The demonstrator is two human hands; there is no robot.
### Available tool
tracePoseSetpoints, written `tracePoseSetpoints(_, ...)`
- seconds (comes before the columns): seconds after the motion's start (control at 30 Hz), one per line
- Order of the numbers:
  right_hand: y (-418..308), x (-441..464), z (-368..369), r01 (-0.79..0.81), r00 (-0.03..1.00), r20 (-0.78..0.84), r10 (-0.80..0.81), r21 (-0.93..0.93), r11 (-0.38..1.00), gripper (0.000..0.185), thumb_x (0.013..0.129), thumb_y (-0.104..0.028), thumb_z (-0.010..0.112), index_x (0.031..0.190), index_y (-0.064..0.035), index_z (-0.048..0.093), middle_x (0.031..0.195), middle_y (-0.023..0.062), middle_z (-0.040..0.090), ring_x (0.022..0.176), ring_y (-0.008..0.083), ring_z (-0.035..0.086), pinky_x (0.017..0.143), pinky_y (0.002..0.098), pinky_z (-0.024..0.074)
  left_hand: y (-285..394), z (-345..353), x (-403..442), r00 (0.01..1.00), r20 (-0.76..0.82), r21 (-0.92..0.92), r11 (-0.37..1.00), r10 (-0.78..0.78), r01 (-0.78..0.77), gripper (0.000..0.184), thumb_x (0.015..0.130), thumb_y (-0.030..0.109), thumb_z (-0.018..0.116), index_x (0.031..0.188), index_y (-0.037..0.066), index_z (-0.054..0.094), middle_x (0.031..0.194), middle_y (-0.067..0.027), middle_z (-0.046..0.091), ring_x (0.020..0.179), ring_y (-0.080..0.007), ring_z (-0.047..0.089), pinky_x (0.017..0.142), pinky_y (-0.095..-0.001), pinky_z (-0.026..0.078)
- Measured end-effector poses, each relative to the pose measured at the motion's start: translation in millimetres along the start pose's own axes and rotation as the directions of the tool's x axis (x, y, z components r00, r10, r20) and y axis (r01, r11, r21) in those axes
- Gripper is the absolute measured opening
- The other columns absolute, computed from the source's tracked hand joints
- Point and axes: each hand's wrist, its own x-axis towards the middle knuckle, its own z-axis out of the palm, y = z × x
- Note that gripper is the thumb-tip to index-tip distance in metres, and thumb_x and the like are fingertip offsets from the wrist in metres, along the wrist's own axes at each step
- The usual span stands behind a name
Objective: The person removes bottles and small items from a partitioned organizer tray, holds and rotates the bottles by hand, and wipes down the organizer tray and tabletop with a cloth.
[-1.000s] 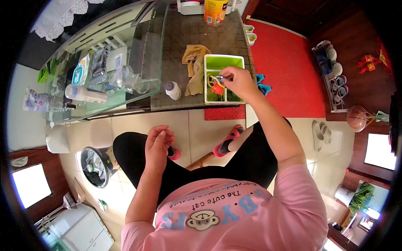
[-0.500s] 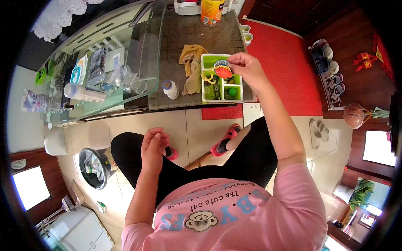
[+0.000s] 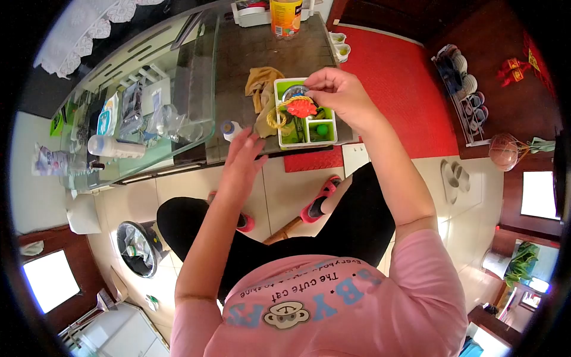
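Observation:
Over the white-rimmed green divided box (image 3: 333, 132), my right hand (image 3: 340, 95) is closed, thumb and fingers pinched at the edge of a round bluish-grey disc (image 3: 295, 91). Against the disc lies a red ornament (image 3: 301, 107) with a twisted yellow cord (image 3: 272, 118) looping to the left. Inside the box a small green ball (image 3: 322, 130) sits in the near right compartment. My left hand (image 3: 241, 160) is raised in front of the table edge, fingers apart, holding nothing. Just beyond its fingertips stands a small white bottle (image 3: 230, 130), partly covered by the hand.
A tan cloth (image 3: 262, 89) lies left of the box. Farther back stands an orange-labelled container (image 3: 286, 19). The glass top (image 3: 196, 101) on the left carries a white bottle (image 3: 116, 147), packets and clear plastic. A lined bin (image 3: 137, 250) stands on the floor.
My left hand has risen from above my thigh toward the table edge, its fingers spreading. My right hand has moved slightly left and lower over the box with the disc, ornament and cord.

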Motion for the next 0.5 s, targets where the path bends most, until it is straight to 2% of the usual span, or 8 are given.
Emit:
tracePoseSetpoints(0.07, -1.9, -2.6, 1.6, 0.024, 0.998, 0.050, -0.028, 0.070, 0.997, 0.016, 0.081, 0.002, 0.062, 0.097, 0.0004, 0.061, 0.092, 0.0047, 0.064, 0.082, 0.0083, 0.059, 0.074, 0.0217, 0.0481, -0.7, 18.9, 20.1, 0.993, 0.105, -0.282, 0.957, -0.045, 0.073, 0.053, 0.095, 0.040, 0.046, 0.135, 0.007, 0.033, 0.132, -0.0131, 0.044, 0.120, -0.0280, 0.045, 0.101, -0.0458, 0.035)
tracePoseSetpoints(0.1, 0.0, -3.4, 1.8, 0.025, 0.999, 0.044, -0.028, 0.070, 0.997, 0.016, 0.081, 0.002, 0.062, 0.097, 0.0004, 0.061, 0.092, 0.0047, 0.064, 0.082, 0.0083, 0.059, 0.074, 0.0217, 0.0481, -0.6, 28.5, 25.0, 0.993, 0.110, -0.280, 0.957, -0.047, 0.077, 0.053, 0.095, 0.040, 0.046, 0.135, 0.007, 0.033, 0.132, -0.0131, 0.044, 0.120, -0.0280, 0.045, 0.101, -0.0458, 0.035)
tracePoseSetpoints(0.17, 7.9, -4.6, 0.9, 0.020, 0.998, 0.059, -0.021, 0.017, 1.000, 0.017, 0.080, 0.003, 0.062, 0.097, 0.0004, 0.060, 0.090, 0.0051, 0.064, 0.081, 0.0085, 0.060, 0.072, 0.0219, 0.0489, 1.7, 46.3, 31.0, 0.973, 0.223, -0.500, 0.849, -0.064, 0.171, 0.046, 0.098, 0.037, 0.038, 0.132, 0.006, 0.035, 0.130, -0.0144, 0.045, 0.120, -0.0289, 0.045, 0.101, -0.0471, 0.036)
tracePoseSetpoints(0.3, 25.9, -11.6, -5.8, 0.003, 0.996, 0.089, 0.000, -0.038, 0.999, 0.019, 0.078, 0.001, 0.065, 0.096, 0.0007, 0.058, 0.088, 0.0060, 0.064, 0.078, 0.0088, 0.061, 0.069, 0.0224, 0.0494, 1.4, 66.4, 39.5, 0.965, 0.261, -0.551, 0.818, -0.018, 0.164, 0.039, 0.098, 0.028, 0.040, 0.127, 0.003, 0.038, 0.126, -0.0127, 0.046, 0.113, -0.0255, 0.050, 0.097, -0.0421, 0.042)
tracePoseSetpoints(0.37, 31.2, -16.8, -8.6, 0.022, 0.997, 0.076, -0.018, -0.060, 0.998, 0.018, 0.078, 0.002, 0.066, 0.094, 0.0001, 0.058, 0.086, 0.0049, 0.064, 0.078, 0.0083, 0.060, 0.069, 0.0223, 0.0492, -8.9, 67.5, 47.2, 0.985, 0.135, -0.409, 0.900, -0.106, 0.152, 0.032, 0.097, 0.019, 0.041, 0.123, -0.001, 0.041, 0.124, -0.0150, 0.047, 0.110, -0.0246, 0.053, 0.095, -0.0393, 0.045)
tracePoseSetpoints(0.4, 32.8, -19.1, -12.0, 0.038, 0.998, 0.050, -0.032, -0.125, 0.991, 0.017, 0.077, 0.002, 0.066, 0.093, -0.0004, 0.059, 0.086, 0.0043, 0.064, 0.078, 0.0079, 0.060, 0.069, 0.0222, 0.0491, -13.9, 65.0, 50.1, 0.985, 0.137, -0.406, 0.901, -0.108, 0.155, 0.032, 0.097, 0.019, 0.041, 0.123, -0.001, 0.041, 0.124, -0.0150, 0.047, 0.110, -0.0246, 0.053, 0.095, -0.0393, 0.045)
tracePoseSetpoints(0.43, 34.6, -20.7, -16.1, 0.051, 0.999, 0.026, -0.047, -0.189, 0.981, 0.016, 0.077, 0.002, 0.066, 0.092, -0.0008, 0.059, 0.085, 0.0036, 0.064, 0.077, 0.0076, 0.060, 0.069, 0.0220, 0.0490, -17.8, 59.0, 51.0, 0.993, 0.059, -0.362, 0.925, -0.103, 0.117, 0.030, 0.097, 0.014, 0.041, 0.121, -0.002, 0.043, 0.123, -0.0155, 0.048, 0.109, -0.0248, 0.053, 0.095, -0.0388, 0.045)
tracePoseSetpoints(0.5, 47.6, -23.5, -28.6, 0.066, 0.997, -0.032, -0.073, -0.178, 0.982, 0.016, 0.075, -0.004, 0.068, 0.089, 0.0003, 0.061, 0.081, 0.0066, 0.066, 0.075, 0.0113, 0.061, 0.068, 0.0258, 0.0489, -17.5, 50.7, 47.8, 0.995, -0.019, -0.311, 0.947, -0.095, 0.084, 0.027, 0.096, 0.010, 0.040, 0.120, -0.003, 0.045, 0.122, -0.0160, 0.048, 0.108, -0.0250, 0.054, 0.094, -0.0383, 0.046)
